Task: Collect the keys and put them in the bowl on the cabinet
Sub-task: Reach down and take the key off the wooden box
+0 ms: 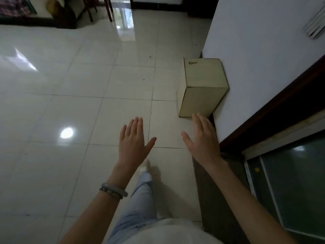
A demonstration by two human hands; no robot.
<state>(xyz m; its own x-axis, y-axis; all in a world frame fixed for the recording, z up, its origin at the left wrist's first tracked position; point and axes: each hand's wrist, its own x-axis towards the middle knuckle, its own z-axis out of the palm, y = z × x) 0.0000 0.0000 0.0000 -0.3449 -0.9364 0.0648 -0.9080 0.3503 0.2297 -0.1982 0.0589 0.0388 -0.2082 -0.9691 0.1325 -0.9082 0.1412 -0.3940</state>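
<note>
Both hands, left (pixel 133 141) and right (pixel 202 140), have fingers spread and empty; the apparent key (pixel 192 63) lies near the box (pixel 204 74) edge and risks being knocked off.

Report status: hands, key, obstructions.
Left hand and right hand open, empty. One key on the small cabinet against the wall, untouched. No bowl in view. Floor path unobstructed.

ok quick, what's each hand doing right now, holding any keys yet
Left hand: open, fingers spread, holding nothing.
Right hand: open, flat, holding nothing.
</note>
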